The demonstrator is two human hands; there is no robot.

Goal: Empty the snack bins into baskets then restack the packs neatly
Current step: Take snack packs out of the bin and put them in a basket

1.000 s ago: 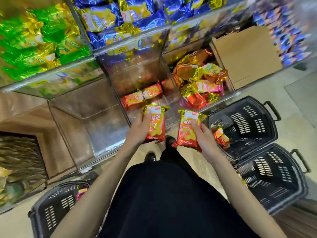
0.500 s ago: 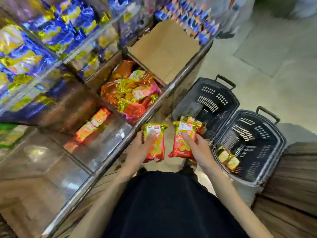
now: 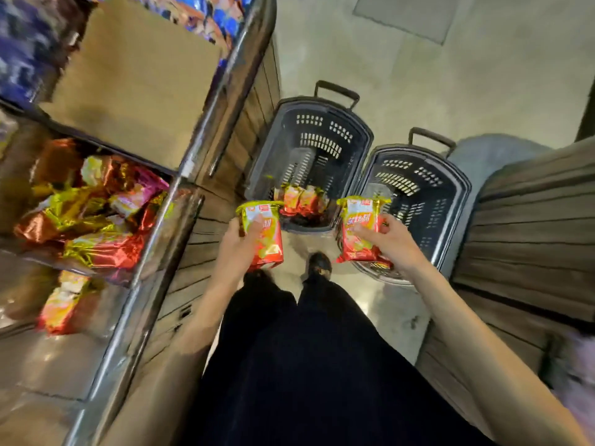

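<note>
My left hand [image 3: 240, 244] grips a red and yellow snack pack [image 3: 265, 239], held above the floor just short of the near rim of the left dark basket [image 3: 286, 136]. That basket has a few similar packs [image 3: 301, 201] lying at its near end. My right hand [image 3: 391, 239] grips a second red and yellow pack [image 3: 360, 231] over the near left part of the right dark basket [image 3: 450, 201]. At the left, a clear snack bin [image 3: 180, 201] is piled with orange, gold and pink packs [image 3: 93, 210], and the bin nearer me has loose red packs [image 3: 62, 307].
A brown cardboard sheet [image 3: 135, 88] covers the far bin. Blue packs [image 3: 29, 49] fill the shelf above. The shelf's metal front rail [image 3: 206, 130] runs diagonally. A wooden slatted unit [image 3: 528, 226] stands at the right. My shoes [image 3: 318, 265] stand on the pale floor between the baskets.
The view has swung right, from the bins towards the two baskets. Both hands have carried their packs away from the shelf edge, the right one ending over the right basket.
</note>
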